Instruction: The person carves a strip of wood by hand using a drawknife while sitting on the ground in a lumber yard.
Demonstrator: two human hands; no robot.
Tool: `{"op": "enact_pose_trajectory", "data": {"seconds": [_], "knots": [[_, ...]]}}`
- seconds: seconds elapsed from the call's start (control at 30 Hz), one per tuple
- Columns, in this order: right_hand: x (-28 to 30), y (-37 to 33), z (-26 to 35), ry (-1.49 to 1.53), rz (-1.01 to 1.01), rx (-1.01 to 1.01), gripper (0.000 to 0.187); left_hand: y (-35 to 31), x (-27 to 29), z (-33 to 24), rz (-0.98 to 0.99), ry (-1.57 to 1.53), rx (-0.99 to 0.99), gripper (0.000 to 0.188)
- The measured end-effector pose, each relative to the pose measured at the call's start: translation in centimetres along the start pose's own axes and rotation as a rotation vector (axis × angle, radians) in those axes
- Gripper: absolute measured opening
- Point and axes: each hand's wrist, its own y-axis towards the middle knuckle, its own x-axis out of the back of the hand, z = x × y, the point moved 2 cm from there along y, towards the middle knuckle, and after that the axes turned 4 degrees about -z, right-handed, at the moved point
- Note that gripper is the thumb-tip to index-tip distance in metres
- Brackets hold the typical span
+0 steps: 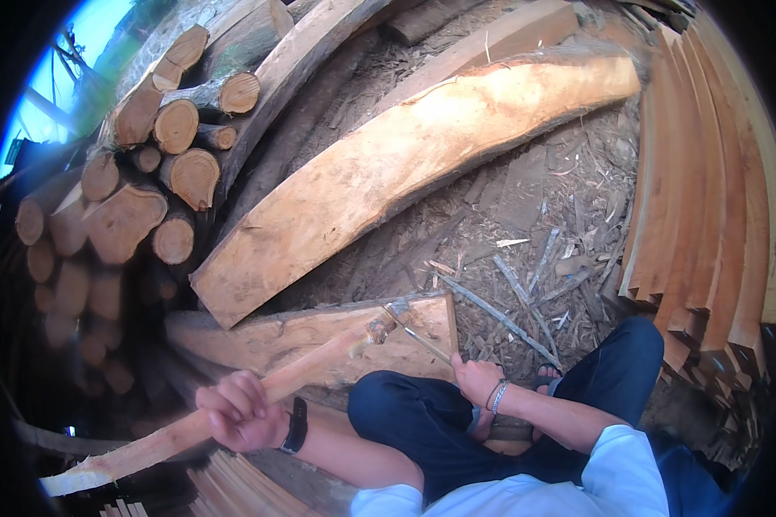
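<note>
While left fingers (233, 405) clench the stripped stick (259, 388), right fingers (470, 370) seemingly grip a thin blade (422, 340) at its tip

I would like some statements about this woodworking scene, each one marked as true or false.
1. The left hand grips a long pale wooden stick. True.
2. The right hand holds a hammer. False: it holds a thin blade-like tool whose tip meets the stick's far end.
3. A pile of round logs lies to the person's left. True.
4. The big curved slab stands upright against a wall. False: it lies flat on the ground, over other timber.
5. The left wrist carries a black band. True.
6. Sawn planks are stacked on the person's left. False: they are on the right.
</note>
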Motion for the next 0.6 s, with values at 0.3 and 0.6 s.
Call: {"op": "enact_pose_trajectory", "data": {"seconds": [0.3,0.6], "knots": [[-0.3,0.2,0.2,0.018,-0.076,0.008,0.020,0.0,0.1,-0.1,0.020,-0.030,-0.018,0.031],[0.2,0.1,0.4,-0.051,-0.067,-0.004,0.013,0.4,-1.1,0.4,0.128,-0.067,-0.006,0.033]]}}
